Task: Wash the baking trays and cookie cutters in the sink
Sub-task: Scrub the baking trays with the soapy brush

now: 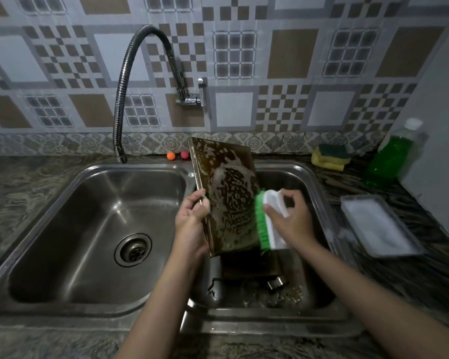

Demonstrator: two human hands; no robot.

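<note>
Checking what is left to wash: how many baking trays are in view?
2: a soapy dark tray in the left hand, and a light tray on the counter, right. More may lie hidden in the right basin.

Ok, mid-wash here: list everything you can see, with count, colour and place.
tray: 1, dark, soapy, held tilted over right basin
brush: 1, white with green bristles, against tray
second tray: 1, silver, on counter right
cutters: count unclear, metal, in right basin
sink: 1 double, steel; left basin holds only the drain
tap: 1, chrome hose, on wall
sponges: stacked, yellow-green, behind sink
soap bottle: 1, green, right corner
balls: 2, orange and pink, behind sink
left hand: grips tray edge
right hand: grips brush
</note>
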